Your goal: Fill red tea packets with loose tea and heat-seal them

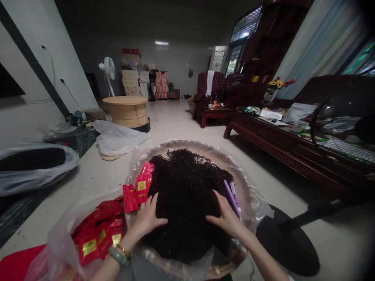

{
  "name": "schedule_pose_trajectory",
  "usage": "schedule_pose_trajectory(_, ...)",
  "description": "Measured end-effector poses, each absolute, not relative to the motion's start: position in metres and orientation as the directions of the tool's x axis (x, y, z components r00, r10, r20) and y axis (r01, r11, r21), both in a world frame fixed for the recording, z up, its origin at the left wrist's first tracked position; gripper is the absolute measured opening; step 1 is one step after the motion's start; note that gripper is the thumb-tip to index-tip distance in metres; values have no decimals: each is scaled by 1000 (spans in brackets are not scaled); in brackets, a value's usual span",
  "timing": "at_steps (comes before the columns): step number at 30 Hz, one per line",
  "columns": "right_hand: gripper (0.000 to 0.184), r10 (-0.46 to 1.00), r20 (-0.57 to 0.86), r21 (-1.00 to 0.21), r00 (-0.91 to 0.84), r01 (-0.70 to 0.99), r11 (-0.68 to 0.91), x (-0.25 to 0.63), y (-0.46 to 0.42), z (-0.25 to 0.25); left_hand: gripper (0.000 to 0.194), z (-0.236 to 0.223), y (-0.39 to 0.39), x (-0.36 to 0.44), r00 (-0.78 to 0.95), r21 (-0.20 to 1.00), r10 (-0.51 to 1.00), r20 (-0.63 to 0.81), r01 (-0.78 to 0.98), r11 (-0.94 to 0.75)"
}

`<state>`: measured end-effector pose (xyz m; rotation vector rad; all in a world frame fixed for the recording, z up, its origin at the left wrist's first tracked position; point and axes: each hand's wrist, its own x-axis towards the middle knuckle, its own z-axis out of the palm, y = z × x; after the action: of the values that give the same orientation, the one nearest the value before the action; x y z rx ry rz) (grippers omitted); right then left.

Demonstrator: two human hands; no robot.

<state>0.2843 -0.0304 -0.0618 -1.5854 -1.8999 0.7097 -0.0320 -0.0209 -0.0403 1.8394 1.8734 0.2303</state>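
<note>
The left hand (146, 218) lies spread flat, fingers fanned, pressing into the near left side of a heap of dark, twisted dry tea leaves (184, 203). The right hand (225, 218) is spread the same way on the near right side, holding nothing. A green bangle (119, 256) and a thin gold-coloured bracelet (124, 251) circle the left wrist.

The leaves are matt, nearly black and loose, mounded high and filling most of a wide round woven tray (187, 145), which is lined with a crinkled clear plastic sheet (258, 207). Pale tray shows at the far edge of the heap.

Just beside the left hand, small red packets with gold labels (143, 181) stand against the leaves, and many more (98, 234) lie in a clear bag at lower left. Two slim purple-and-white sticks (233, 199), perhaps pens, though the view is too poor to say, lie on the leaves by the right hand.

Farther off, a white plastic sack (117, 136) lies on the pale floor, near a round wooden table (125, 111), and a long dark wooden table (281, 144) runs along the right.
</note>
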Motion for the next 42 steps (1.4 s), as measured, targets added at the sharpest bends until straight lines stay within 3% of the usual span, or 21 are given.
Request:
schedule_pose_trajectory(3,123,998,22,-698,-67,714,63,270,-48,-90,124,-53,-31,-25,23,367,944,-328,924,105)
schedule_pose_trajectory(7,128,998,54,-669,-22,742,53,246,-45,-101,128,-60,-30,-5,-9,355,949,-316,926,127)
schedule_pose_trajectory(20,93,977,187,-653,-107,729,205,253,34,-95,111,-49,-5,39,-122,455,968,-218,865,211)
schedule_pose_trajectory(25,75,961,246,-634,-126,729,258,271,32,-111,104,-56,-20,29,-18,532,963,-269,831,164)
schedule_pose_trajectory(28,67,953,283,-606,-105,751,263,288,17,-125,86,-63,-30,4,33,547,980,-196,833,81)
schedule_pose_trajectory(30,56,940,328,-575,-92,770,276,294,7,-129,68,-63,-31,-13,53,521,997,-54,853,-17)
schedule_pose_trajectory(33,44,907,419,-554,-36,782,286,291,-6,-122,58,-59,-24,-29,62,465,997,51,882,-79)
schedule_pose_trajectory(38,38,836,548,-526,16,783,331,271,-24,-108,43,-52,-25,-27,56,405,997,48,912,-71)
schedule_pose_trajectory(42,47,824,566,-498,-2,796,344,265,-31,-106,47,-49,-29,-37,-2,307,998,66,951,-19)
